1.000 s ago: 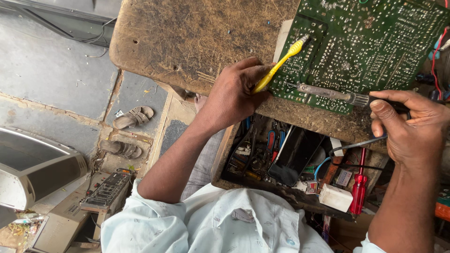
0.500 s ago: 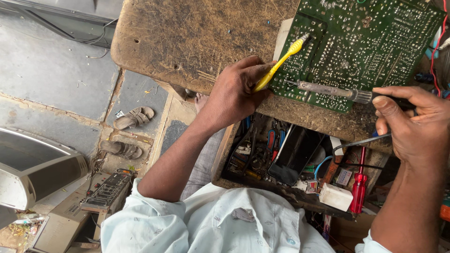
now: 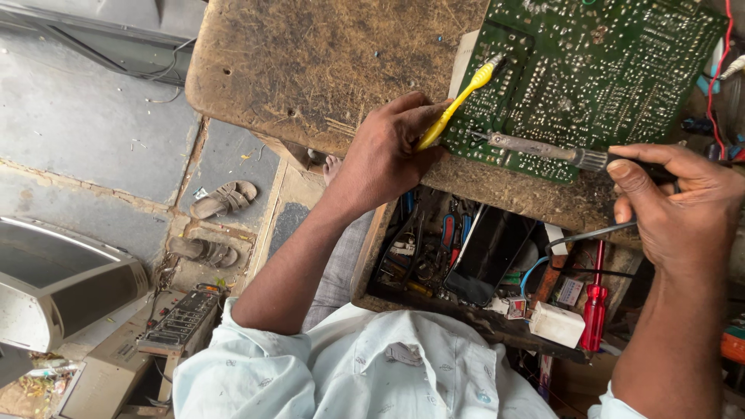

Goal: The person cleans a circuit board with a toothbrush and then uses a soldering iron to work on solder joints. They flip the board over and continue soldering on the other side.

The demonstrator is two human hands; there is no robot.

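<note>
A green circuit board (image 3: 621, 70) lies solder side up on a worn wooden workbench (image 3: 326, 62). My left hand (image 3: 384, 155) grips a yellow-handled tool (image 3: 458, 101) whose tip rests on the board's left part. My right hand (image 3: 683, 209) holds a soldering iron (image 3: 543, 149); its metal shaft lies across the board's near edge with the tip pointing left, close to the yellow tool.
An open drawer (image 3: 481, 264) under the bench holds several tools, a black phone and a red screwdriver (image 3: 595, 306). Sandals (image 3: 223, 199) lie on the stone floor at left. A grey appliance casing (image 3: 54, 279) and a keypad device (image 3: 178, 322) sit at lower left. Red wires (image 3: 720, 70) hang at right.
The view has shifted slightly. My right hand has edged a little along the bench with the soldering iron. My left hand keeps the yellow tool on the board.
</note>
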